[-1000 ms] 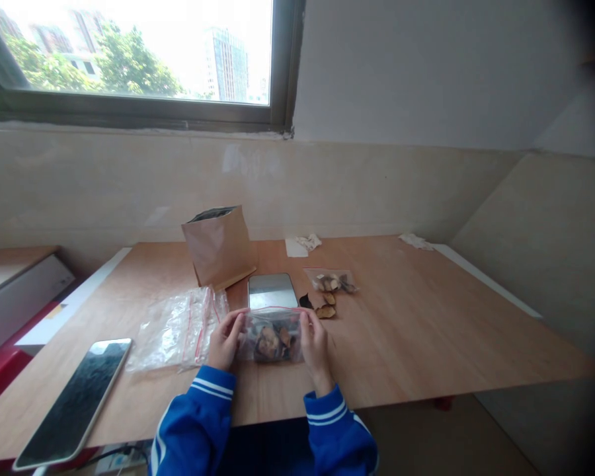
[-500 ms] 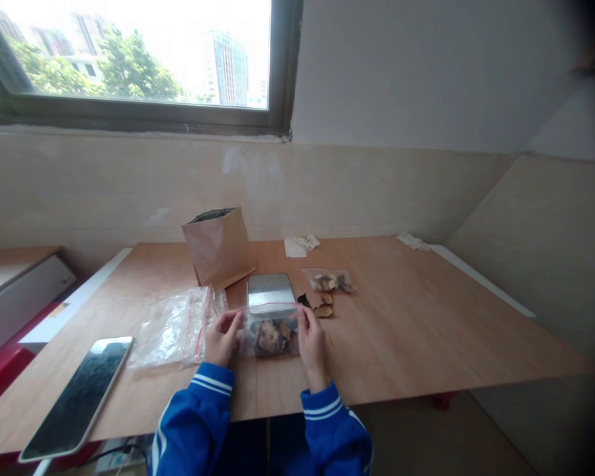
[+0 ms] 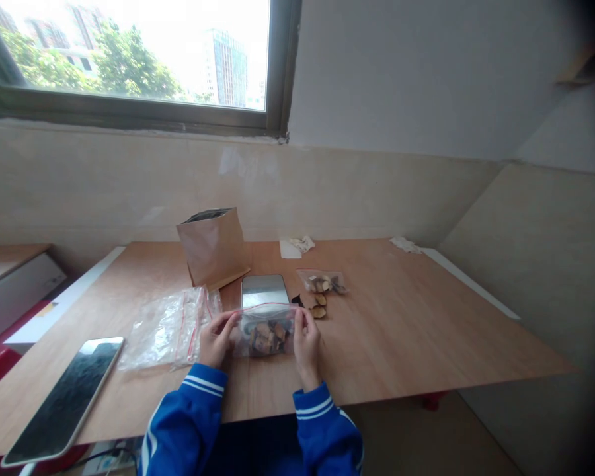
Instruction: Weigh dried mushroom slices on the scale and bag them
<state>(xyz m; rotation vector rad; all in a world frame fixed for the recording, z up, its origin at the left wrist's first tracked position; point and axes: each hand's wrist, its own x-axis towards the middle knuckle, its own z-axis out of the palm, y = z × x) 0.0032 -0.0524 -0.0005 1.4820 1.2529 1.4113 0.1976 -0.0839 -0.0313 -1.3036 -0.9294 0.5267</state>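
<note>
Held bag: I see a small clear zip bag [image 3: 266,332] with a red seal strip along its top edge, standing near upright on the counter [image 3: 401,330] in front of me. Brown, tan and dark dried pieces fill its lower half; the plastic above them looks slack and wrinkled.
Left hand: my left hand [image 3: 216,339] pinches the bag's top corner at its 9 o'clock side, fingers curled on the plastic.
Right hand: my right hand [image 3: 306,337] grips the opposite corner at 3 o'clock, fingers closed on the edge.
Scale: a flat metal scale [image 3: 264,291] lies just behind the bag, at 12 o'clock from it.
Second filled bag: a smaller filled bag [image 3: 323,282] lies flat at 1 o'clock, with loose dried pieces [image 3: 318,306] between it and my right hand.
Empty bags: a heap of empty zip bags [image 3: 168,325] sits at 9 o'clock, just beside my left hand.
Paper bag: an open brown paper bag [image 3: 213,248] stands at 11 o'clock.
Phone: a phone [image 3: 64,400] lies face up at 8 o'clock, well apart.
</note>
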